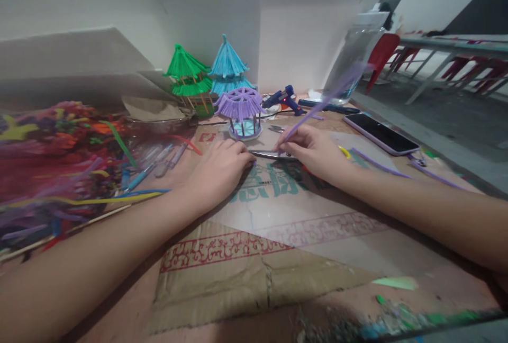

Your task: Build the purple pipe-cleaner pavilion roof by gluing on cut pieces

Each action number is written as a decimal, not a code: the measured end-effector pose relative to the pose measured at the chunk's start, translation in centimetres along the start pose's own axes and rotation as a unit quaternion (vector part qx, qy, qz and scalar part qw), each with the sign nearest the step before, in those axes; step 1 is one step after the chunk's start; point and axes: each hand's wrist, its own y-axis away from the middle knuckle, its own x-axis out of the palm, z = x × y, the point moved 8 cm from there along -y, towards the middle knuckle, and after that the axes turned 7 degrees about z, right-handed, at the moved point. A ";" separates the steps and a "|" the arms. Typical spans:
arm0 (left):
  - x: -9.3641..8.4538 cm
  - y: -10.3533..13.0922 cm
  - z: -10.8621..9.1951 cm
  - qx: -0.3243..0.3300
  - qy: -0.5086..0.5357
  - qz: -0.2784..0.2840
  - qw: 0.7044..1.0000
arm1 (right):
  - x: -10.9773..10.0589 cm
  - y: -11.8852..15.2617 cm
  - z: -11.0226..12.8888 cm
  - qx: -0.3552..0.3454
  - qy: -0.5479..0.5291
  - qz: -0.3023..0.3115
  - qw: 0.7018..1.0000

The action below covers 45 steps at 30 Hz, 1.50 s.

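Observation:
Pinched in my right hand is a fuzzy purple pipe cleaner, its upper end rising to the right and blurred. My left hand lies low over the cardboard with its fingers curled together. A speck of purple shows at its fingertips, but what they grip is hidden. A thin shiny metal strip spans the gap between my hands; I cannot tell its kind. Just behind stands a small pavilion model with a purple fringed roof, dark posts and a light blue base.
Green and blue tiered-roof models stand behind, beside a blue glue gun. A phone lies at right. Colourful pipe cleaners and pens crowd the left. Printed cardboard covers the table under my arms.

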 end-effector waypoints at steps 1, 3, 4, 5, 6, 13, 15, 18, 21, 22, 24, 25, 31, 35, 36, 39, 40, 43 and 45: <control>-0.1 0.0 -0.1 -0.003 -0.009 0.003 1.000 | 0.2 0.0 0.0 -0.003 -0.003 0.009 1.000; -0.5 0.0 -0.2 -0.009 -0.019 0.003 1.000 | 0.5 0.0 0.0 -0.005 -0.010 0.025 1.000; -0.7 -0.1 -0.3 -0.011 -0.019 0.001 1.000 | 0.6 0.0 0.0 -0.003 -0.018 0.026 1.000; -0.9 -0.1 -0.4 -0.012 -0.018 -0.003 1.000 | 0.6 0.0 -0.1 0.000 -0.026 0.025 0.999; -1.1 -0.1 -0.4 -0.013 -0.016 -0.008 1.000 | 0.7 0.0 -0.2 0.005 -0.031 0.026 0.999; -1.3 0.1 -0.6 0.006 -0.010 -0.043 0.999 | 1.0 0.1 -0.2 0.009 -0.029 0.041 0.999; -1.3 0.2 -0.4 0.012 0.003 -0.058 0.998 | 1.1 0.1 -0.3 0.011 -0.030 0.042 0.999; -1.6 0.4 -0.5 0.029 0.035 -0.075 0.996 | 1.0 0.2 -0.4 0.017 -0.032 0.036 0.999; -2.5 0.7 -0.3 0.001 0.129 -0.101 0.987 | 0.9 0.3 -0.1 0.017 -0.016 0.035 0.999; -2.7 0.7 -0.1 -0.026 0.177 -0.105 0.978 | 0.9 0.3 0.0 0.015 -0.004 0.036 0.999; -2.7 0.8 0.2 -0.085 0.276 -0.098 0.952 | 0.8 0.4 0.3 0.008 0.027 0.039 0.999; -2.6 0.9 0.2 -0.108 0.321 -0.090 0.937 | 0.8 0.4 0.5 0.002 0.044 0.036 0.998; -1.6 0.7 0.4 -0.166 0.446 -0.059 0.878 | 0.5 1.0 1.6 -0.038 0.146 0.013 0.988; -1.1 0.4 0.6 -0.152 0.470 -0.050 0.868 | 1.7 1.1 1.7 -0.041 0.179 0.063 0.981; -1.0 0.4 0.6 -0.146 0.473 -0.049 0.867 | 2.0 1.1 1.5 -0.033 0.190 0.079 0.978; -0.8 0.3 0.7 -0.146 0.474 -0.046 0.867 | 2.7 0.9 0.8 -0.014 0.219 0.110 0.969; -0.7 0.3 0.7 -0.144 0.472 -0.045 0.869 | 2.8 0.8 0.7 -0.017 0.224 0.114 0.968; -0.7 0.2 0.6 -0.129 0.464 -0.040 0.876 | 3.1 0.8 0.9 -0.038 0.234 0.124 0.963; -0.7 0.1 0.5 -0.116 0.460 -0.032 0.880 | 3.1 0.8 1.0 -0.047 0.243 0.126 0.961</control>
